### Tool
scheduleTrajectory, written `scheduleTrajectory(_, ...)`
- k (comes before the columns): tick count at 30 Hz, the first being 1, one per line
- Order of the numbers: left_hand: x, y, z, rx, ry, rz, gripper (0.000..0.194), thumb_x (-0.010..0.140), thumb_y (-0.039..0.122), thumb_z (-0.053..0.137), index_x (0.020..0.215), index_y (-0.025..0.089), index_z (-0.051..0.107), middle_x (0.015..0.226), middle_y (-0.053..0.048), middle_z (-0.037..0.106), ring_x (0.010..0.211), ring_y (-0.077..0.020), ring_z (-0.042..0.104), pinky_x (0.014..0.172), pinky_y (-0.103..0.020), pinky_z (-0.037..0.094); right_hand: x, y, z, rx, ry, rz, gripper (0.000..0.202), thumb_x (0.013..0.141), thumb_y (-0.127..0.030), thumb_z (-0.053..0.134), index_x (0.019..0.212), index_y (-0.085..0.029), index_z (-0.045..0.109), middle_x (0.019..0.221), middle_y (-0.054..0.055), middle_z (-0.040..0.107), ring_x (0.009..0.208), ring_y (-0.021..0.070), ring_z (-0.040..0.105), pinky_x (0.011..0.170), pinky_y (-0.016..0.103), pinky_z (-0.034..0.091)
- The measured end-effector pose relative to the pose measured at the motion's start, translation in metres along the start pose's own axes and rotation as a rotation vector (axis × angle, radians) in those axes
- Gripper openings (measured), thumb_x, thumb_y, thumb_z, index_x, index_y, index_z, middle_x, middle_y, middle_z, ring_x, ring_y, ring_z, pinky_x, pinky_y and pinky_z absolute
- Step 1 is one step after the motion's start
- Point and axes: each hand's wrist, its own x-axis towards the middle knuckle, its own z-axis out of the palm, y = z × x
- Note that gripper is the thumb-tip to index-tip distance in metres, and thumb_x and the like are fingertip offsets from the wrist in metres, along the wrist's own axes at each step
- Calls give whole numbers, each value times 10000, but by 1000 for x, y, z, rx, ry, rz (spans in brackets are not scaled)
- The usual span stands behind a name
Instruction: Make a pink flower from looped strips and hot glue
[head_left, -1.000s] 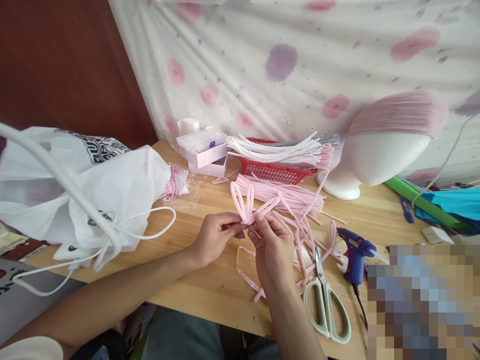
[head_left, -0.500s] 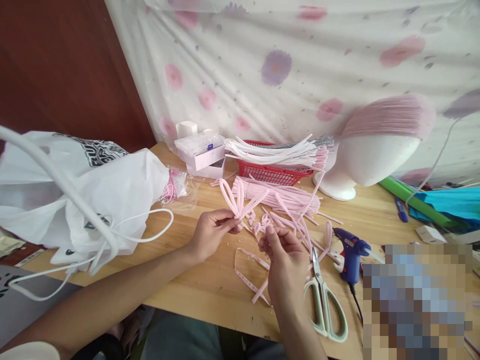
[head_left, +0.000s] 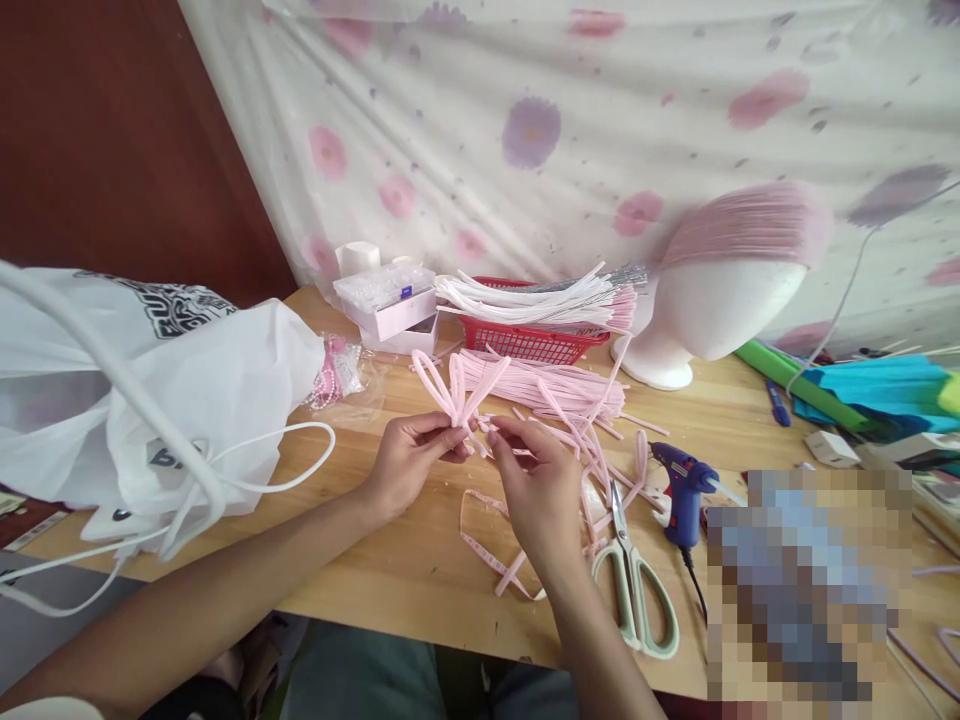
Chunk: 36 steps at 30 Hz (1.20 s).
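Pink looped pipe cleaners [head_left: 459, 392] stand up from the fingertips of my left hand [head_left: 418, 455], which pinches them at their base. Close on the right, my right hand [head_left: 536, 480] has its thumb and forefinger together near the lower ends of the loops; whether it grips an end is too small to tell. Behind both hands lies a bundle of pink pipe cleaners [head_left: 540, 385], with small curled pink pieces partly hidden by my right hand. A pink measuring tape [head_left: 484, 553] lies on the table below my hands.
Scissors [head_left: 636, 590] and a blue glue gun [head_left: 686, 490] lie at the right. Behind are a red basket [head_left: 517, 342], white boxes [head_left: 397, 318] and a foam head [head_left: 701, 310] with a pink cover. A white bag [head_left: 217, 390] and cable stand left.
My right hand has moved up and left, closer to the loops in my left hand. The loops have turned slightly. The whole view has shifted, so the table things appear further left.
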Motion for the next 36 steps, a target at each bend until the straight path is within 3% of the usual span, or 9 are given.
scheduleTrajectory(5, -1, -1, -1, 11, -13, 13, 282, 717, 399, 847, 812, 137, 805, 698, -24, 719, 624, -111, 633, 661, -238, 588, 3, -2, 6, -1, -33, 34, 161, 853, -319, 682, 938, -218, 774, 926, 66, 756, 765, 192, 680, 663, 307, 528)
scheduleTrajectory(9, -1, -2, 0, 24, -12, -7, 319, 711, 431, 840, 811, 131, 797, 678, -28, 709, 625, -125, 637, 648, -250, 588, -9, 4, -1, -73, 21, 44, 177, 868, -361, 663, 826, -199, 721, 764, 39, 715, 658, 177, 647, 602, 292, 495)
scheduleTrajectory(13, -1, -4, -1, 23, -12, -18, 321, 713, 432, 839, 818, 131, 794, 659, -20, 693, 621, -117, 632, 625, -226, 571, -16, 7, -7, -167, -1, 49, 341, 951, -425, 537, 731, -195, 660, 585, -2, 607, 527, 143, 543, 506, 266, 411)
scheduleTrajectory(19, -2, -5, -1, -13, -63, -15, 264, 747, 390, 826, 849, 146, 806, 684, -11, 692, 634, -102, 625, 613, -199, 558, -5, 8, -4, -80, 16, -16, 193, 863, -287, 642, 993, -182, 740, 865, 50, 745, 724, 164, 675, 650, 272, 539)
scheduleTrajectory(28, -2, -3, -1, -8, -69, -6, 261, 744, 391, 826, 796, 138, 790, 673, -17, 685, 611, -97, 607, 585, -190, 538, 6, -1, 2, -65, 24, -84, 124, 853, -248, 642, 848, -203, 758, 810, 34, 756, 696, 160, 682, 648, 266, 547)
scheduleTrajectory(32, -2, -4, -1, 14, -59, 24, 278, 743, 411, 819, 776, 138, 779, 707, -20, 683, 628, -102, 619, 597, -198, 546, -1, 6, -2, -144, 39, -60, 134, 856, -281, 638, 816, -195, 733, 763, 32, 742, 647, 163, 665, 622, 266, 531)
scheduleTrajectory(36, -2, -5, -1, 32, -55, 48, 279, 741, 414, 817, 765, 141, 765, 692, -11, 663, 622, -105, 616, 587, -203, 545, -13, 9, -12, -336, 24, -74, 272, 948, -337, 522, 804, -190, 699, 689, 27, 693, 590, 157, 614, 568, 253, 458)
